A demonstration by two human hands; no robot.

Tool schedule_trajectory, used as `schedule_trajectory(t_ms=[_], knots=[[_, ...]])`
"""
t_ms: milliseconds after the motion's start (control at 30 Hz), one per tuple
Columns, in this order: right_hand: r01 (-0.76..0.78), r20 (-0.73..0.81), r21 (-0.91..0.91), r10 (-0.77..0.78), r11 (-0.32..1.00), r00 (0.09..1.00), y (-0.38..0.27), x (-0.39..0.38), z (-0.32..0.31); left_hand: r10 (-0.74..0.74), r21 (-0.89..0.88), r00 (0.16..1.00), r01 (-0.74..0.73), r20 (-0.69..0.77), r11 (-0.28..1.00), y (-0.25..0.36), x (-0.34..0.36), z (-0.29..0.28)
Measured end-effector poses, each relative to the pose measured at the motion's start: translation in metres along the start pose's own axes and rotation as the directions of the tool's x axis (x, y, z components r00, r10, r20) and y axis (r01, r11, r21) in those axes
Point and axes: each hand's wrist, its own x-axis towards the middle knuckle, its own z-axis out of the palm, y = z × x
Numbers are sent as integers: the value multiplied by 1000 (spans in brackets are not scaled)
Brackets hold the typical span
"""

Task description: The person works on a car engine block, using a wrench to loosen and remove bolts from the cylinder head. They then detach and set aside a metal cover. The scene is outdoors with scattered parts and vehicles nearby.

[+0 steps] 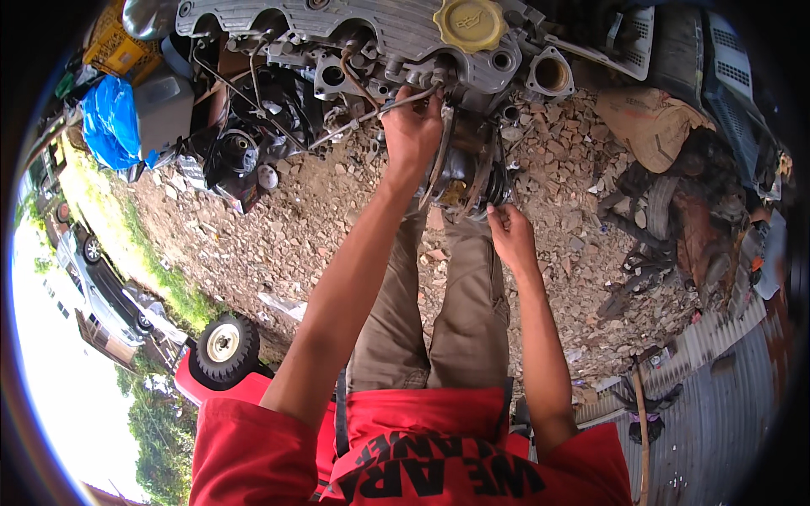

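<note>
A grey engine (380,34) with a ridged top cover and a yellow filler cap (470,24) lies across the upper middle of the view, just ahead of the person. The left hand (412,135) reaches up to its near edge, the fingers bent and touching a slim metal rod (346,128) that slants down to the left; whether they grasp it firmly cannot be told. The right hand (512,234) is lower and nearer the body, thumb and forefinger brought together at the edge of a dark lower assembly (460,164), where curved, belt-like strips hang. What, if anything, lies between those fingertips is too small to make out.

Stony ground (236,221) spreads around the person's legs. To the left are a blue plastic bag (110,122), a grey container (166,105) beside it and a yellow crate (122,42); farther down, a wheel (226,346) shows on a red vehicle. To the right, a brown sack (650,126) lies near a heap of dark parts (675,211), with corrugated metal sheets (717,422) below.
</note>
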Motion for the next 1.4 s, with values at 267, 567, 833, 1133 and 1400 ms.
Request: schedule_trajectory(t_ms=[267,567,833,1133,1400], knots=[[104,-63,-109,-111,989,992,-18,-2,-3,8,231,999,-16,36,973,3,-3,9],[314,-215,-24,-312,949,925,-89,25,-15,150,361,989,-137,-9,923,-2,5,26],[275,-156,50,-265,960,952,-141,91,-11,73,308,991,-104,110,946,-2,3,16],[564,-299,-1,-538,826,788,-126,97,23,131,127,966,-162,224,979,-28,-7,-6],[507,-428,-136,-512,851,745,-133,92,38,-88,-281,919,207,384,937,-102,14,-1]])
